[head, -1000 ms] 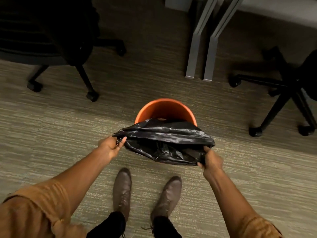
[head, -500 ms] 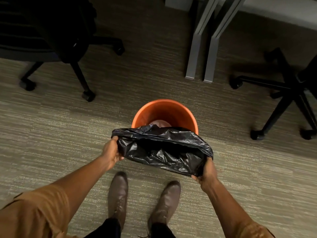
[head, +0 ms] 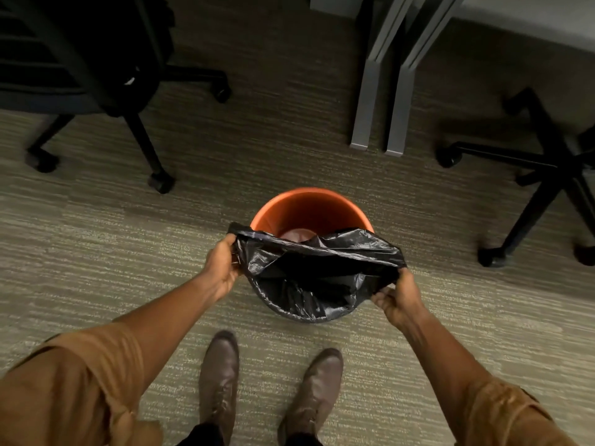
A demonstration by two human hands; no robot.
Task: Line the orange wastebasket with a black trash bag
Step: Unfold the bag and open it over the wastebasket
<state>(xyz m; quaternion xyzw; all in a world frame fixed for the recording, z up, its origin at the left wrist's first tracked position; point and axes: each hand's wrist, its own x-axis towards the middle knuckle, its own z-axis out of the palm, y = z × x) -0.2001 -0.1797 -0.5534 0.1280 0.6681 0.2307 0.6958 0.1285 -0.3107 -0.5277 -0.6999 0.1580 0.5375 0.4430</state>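
Wastebasket (head: 309, 207), orange and round, stands upright on the carpet (head: 96, 252). Black trash bag (head: 317, 278) is held over its near rim, mouth spread open, hiding the near wall; the far inner wall shows bare. Left hand (head: 220, 268) pinches the bag's left edge. Right hand (head: 397, 296) pinches the right edge. Brown shoes (head: 219, 375) stand just nearer than the wastebasket.
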